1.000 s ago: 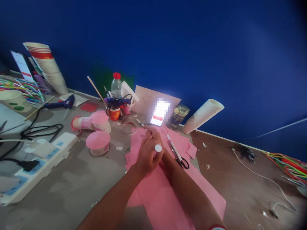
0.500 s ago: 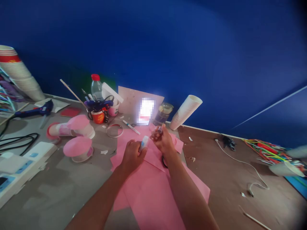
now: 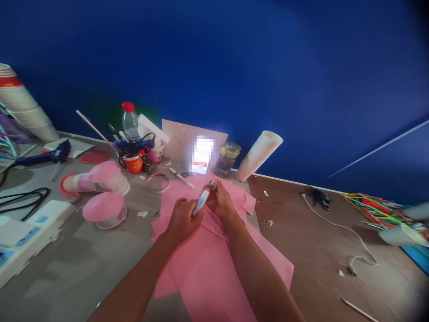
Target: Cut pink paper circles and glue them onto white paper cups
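Observation:
My left hand (image 3: 181, 220) is closed round a small white tube with a blue label (image 3: 201, 201), held slanted above the pink paper sheets (image 3: 214, 264). My right hand (image 3: 220, 201) pinches the tube's upper end, where a small cap (image 3: 212, 184) shows at my fingertips. Both hands meet over the middle of the pink sheets. A white marker pen (image 3: 181, 177) lies on the table just beyond them.
Pink-covered paper cups (image 3: 103, 207) and a clear ring (image 3: 157, 183) lie to the left. A cup of tools (image 3: 134, 158), a water bottle (image 3: 130, 121), a lit phone (image 3: 202, 155), a jar (image 3: 228, 159) and a stack of cups (image 3: 259, 154) stand along the blue wall. A white cable (image 3: 338, 228) crosses the brown table.
The tube has tilted from end-on to slanted. My right hand drew apart holding the cap, then came back to the tube's upper end. The view shifted right.

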### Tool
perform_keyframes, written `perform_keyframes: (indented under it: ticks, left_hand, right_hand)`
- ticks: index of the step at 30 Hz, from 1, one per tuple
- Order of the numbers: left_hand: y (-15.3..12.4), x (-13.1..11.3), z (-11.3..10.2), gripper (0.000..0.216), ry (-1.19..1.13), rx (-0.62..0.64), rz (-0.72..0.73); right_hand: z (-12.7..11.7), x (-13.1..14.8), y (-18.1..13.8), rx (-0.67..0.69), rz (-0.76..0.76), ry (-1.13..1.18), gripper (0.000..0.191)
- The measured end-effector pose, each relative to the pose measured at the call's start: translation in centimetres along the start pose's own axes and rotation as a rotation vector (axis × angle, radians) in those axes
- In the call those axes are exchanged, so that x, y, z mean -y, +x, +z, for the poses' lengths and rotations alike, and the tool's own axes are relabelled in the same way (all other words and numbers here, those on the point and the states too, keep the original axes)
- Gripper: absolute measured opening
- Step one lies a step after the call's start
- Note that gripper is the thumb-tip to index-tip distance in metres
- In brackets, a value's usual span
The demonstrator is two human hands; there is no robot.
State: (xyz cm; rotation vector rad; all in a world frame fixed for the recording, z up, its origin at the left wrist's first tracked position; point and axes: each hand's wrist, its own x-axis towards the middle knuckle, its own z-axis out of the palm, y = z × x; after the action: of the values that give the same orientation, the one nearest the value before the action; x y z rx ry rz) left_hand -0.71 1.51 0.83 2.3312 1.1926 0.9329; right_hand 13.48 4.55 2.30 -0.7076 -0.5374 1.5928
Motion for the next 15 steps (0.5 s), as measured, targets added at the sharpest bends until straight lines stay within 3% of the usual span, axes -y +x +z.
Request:
perform_keyframes:
  ticks: [7, 11, 15]
  left_hand:
    - [0.01, 0.24, 0.11, 0.015, 0.000, -0.049, -0.004]
    - [0.05, 0.52, 0.21, 0.016, -0.010, -0.060, -0.014]
    - [0.16, 0.59, 0.03, 0.016, -0.013, -0.111, -0.076]
  right_hand:
    - [-0.33, 0.12, 0.06, -0.048, -0.015, -0.055, 0.022]
    - [-0.32, 0.29, -0.27, 0.027, 0.011, -0.107, 0.015]
    - [0.22, -0.08, -0.75, 0.078, -0.033, -0.200, 0.022]
